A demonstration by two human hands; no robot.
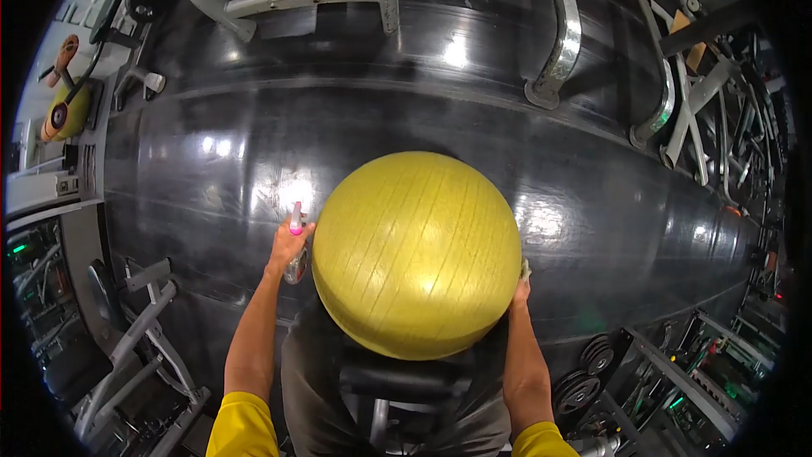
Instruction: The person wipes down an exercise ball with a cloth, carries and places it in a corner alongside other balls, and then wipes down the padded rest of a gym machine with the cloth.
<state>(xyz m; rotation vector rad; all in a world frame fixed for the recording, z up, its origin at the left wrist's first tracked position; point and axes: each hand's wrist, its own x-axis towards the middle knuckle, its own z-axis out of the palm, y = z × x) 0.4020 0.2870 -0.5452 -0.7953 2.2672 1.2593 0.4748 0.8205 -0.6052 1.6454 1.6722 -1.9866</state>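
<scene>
The yellow ball (417, 254) is positioned in front of the legs (317, 389), between both hands. A spray bottle (295, 269) is gripped by the left hand's (290, 245) fingers. Beside the right hand (520, 292), whose finger state cannot be told, a pale item (525, 269), perhaps cloth, is seen. No completion is shown.

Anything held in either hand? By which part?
Left hand holds a clear spray bottle with pink-and-white nozzle, near the neck. Right hand: apparently a pale cloth at the round glossy yellow ball; grip point hidden.
</scene>
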